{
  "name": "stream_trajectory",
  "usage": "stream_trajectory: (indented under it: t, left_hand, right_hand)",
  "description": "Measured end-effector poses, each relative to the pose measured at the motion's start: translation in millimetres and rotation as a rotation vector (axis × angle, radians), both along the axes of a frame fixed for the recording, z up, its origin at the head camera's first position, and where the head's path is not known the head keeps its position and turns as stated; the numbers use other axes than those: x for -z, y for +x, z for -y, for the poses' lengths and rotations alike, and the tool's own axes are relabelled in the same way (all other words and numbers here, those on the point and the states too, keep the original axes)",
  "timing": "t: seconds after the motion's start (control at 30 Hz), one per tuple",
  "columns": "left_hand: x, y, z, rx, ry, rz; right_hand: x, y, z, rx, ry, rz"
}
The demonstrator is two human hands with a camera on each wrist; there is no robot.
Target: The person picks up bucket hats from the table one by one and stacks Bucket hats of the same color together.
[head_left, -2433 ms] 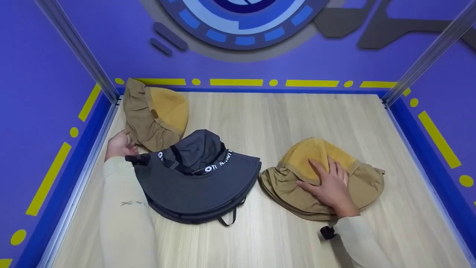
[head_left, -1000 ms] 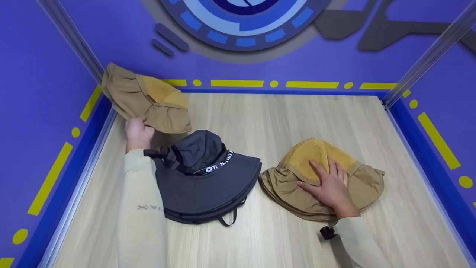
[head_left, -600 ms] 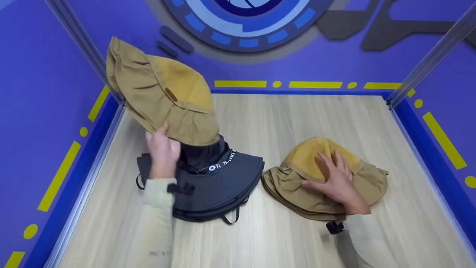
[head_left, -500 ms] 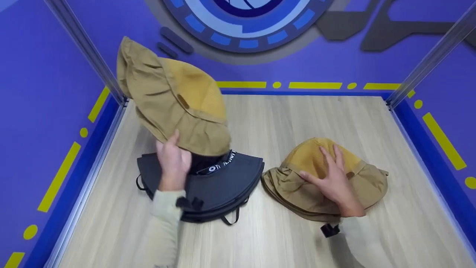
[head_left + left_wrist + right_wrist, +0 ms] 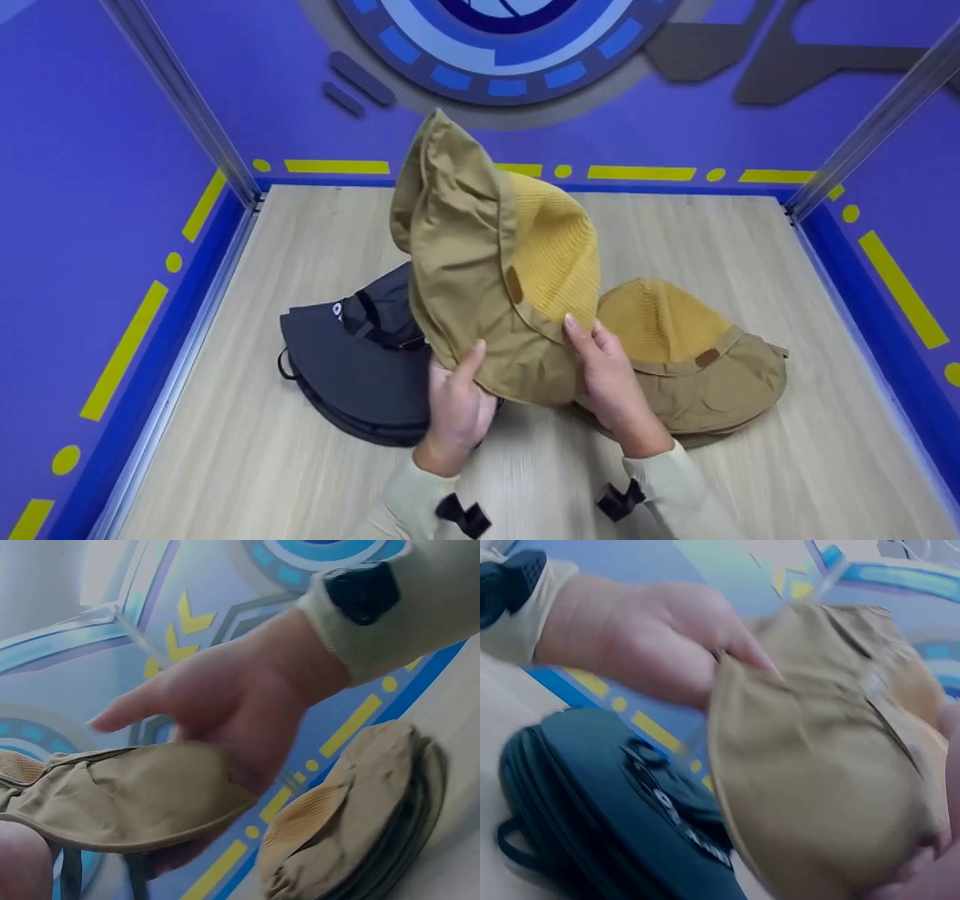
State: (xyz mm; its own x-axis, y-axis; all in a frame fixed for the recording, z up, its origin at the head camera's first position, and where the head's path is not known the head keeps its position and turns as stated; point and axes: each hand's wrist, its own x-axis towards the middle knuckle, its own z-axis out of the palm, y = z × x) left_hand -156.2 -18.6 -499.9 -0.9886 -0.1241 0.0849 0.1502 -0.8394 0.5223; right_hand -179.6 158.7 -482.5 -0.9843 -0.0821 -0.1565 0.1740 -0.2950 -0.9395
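Note:
A tan sun hat (image 5: 465, 285) with a yellow knit crown is held up in the middle of the head view, tilted with its crown facing right. My left hand (image 5: 459, 409) grips the lower edge of its brim, thumb on the near side and fingers behind. With the thumb near the crown seam, my right hand (image 5: 616, 382) holds the brim's right end. Both wrist views show the brim between the hands. A pile of tan hats (image 5: 705, 390) lies to the right, partly behind my right hand. Left of it, dark grey hats (image 5: 360, 375) lie stacked, partly covered by the raised hat.
A light wood table (image 5: 300, 480) lies beneath everything. Blue printed panels (image 5: 97, 187) wall it in at the left, back and right, with metal posts (image 5: 180, 97) in the corners. A black strap loop (image 5: 285, 366) sticks out from the dark stack.
My left hand has lifted the tan hat from the back left corner and carried it right to the middle. My right hand has left the tan pile and taken hold of the raised hat.

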Motion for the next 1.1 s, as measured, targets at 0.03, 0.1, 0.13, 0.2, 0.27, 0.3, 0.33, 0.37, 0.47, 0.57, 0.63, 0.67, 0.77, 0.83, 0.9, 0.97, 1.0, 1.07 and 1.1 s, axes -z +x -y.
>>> stream_trajectory:
  t: [0.03, 0.1, 0.13, 0.2, 0.27, 0.3, 0.33, 0.37, 0.47, 0.57, 0.63, 0.67, 0.77, 0.83, 0.9, 0.97, 1.0, 1.07, 1.1]
  left_hand:
    - [2.9, 2.0, -4.8, 0.002, -0.003, -0.011]
    - [8.8, 4.4, -12.2, 0.001, -0.008, -0.028]
    - [11.2, 5.4, -14.9, -0.002, -0.014, -0.033]
    - [15.4, 7.1, -18.5, -0.007, -0.027, -0.026]
    - [18.7, 8.8, -20.5, -0.003, -0.047, -0.01]
    - [20.0, 9.6, -21.1, -0.003, -0.063, -0.001]
    - [21.0, 10.3, -21.6, -0.002, -0.079, 0.009]
    - [22.6, 10.6, -21.2, 0.01, -0.103, 0.008]
    - [25.9, 10.4, -16.1, 0.047, -0.175, -0.011]
    - [26.6, 6.4, -4.0, 0.013, -0.29, -0.047]
    - [22.9, 0.8, 6.5, -0.08, -0.373, -0.061]
    - [18.8, -2.4, 11.9, -0.135, -0.402, -0.073]
    - [-3.5, -14.7, 29.8, -0.292, -0.435, -0.198]
    - [-24.7, -22.6, 42.1, -0.374, -0.494, -0.307]
    - [-48.0, -32.8, 54.3, -0.456, -0.629, -0.438]
    - [-70.3, -43.5, 64.8, -0.539, -0.853, -0.562]
    - [-80.4, -49.3, 68.9, -0.567, -0.983, -0.619]
    - [-99.0, -61.3, 74.3, -0.581, -1.259, -0.722]
    - [-106.5, -66.5, 75.5, -0.569, -1.402, -0.758]
  right_hand:
    - [0.8, 0.3, 1.2, 0.023, 0.015, -0.008]
    - [3.8, -0.3, 2.0, 0.088, 0.107, -0.047]
    - [5.1, -0.6, 1.8, 0.129, 0.163, -0.075]
    - [8.6, -1.6, 0.1, 0.209, 0.273, -0.15]
    - [11.7, -1.9, -2.2, 0.282, 0.376, -0.244]
    - [13.1, -2.0, -3.7, 0.31, 0.408, -0.296]
    - [14.2, -2.0, -5.5, 0.334, 0.438, -0.347]
    - [14.2, -2.5, -9.0, 0.358, 0.463, -0.413]
    - [9.4, -5.6, -24.3, 0.4, 0.515, -0.603]
    - [-3.1, -11.1, -46.1, 0.419, 0.57, -0.762]
    - [-12.1, -14.8, -60.3, 0.414, 0.612, -0.826]
    - [-16.1, -16.3, -67.0, 0.418, 0.636, -0.851]
    - [-24.9, -21.9, -86.1, 0.414, 0.701, -0.949]
    - [-28.8, -25.5, -95.0, 0.39, 0.72, -1.013]
    - [-31.8, -29.0, -101.3, 0.361, 0.738, -1.076]
    - [-35.4, -31.6, -105.6, 0.319, 0.749, -1.122]
    - [-37.5, -32.6, -107.5, 0.298, 0.754, -1.141]
    - [-41.9, -33.8, -111.5, 0.258, 0.765, -1.17]
    - [-44.2, -34.1, -113.8, 0.237, 0.767, -1.179]
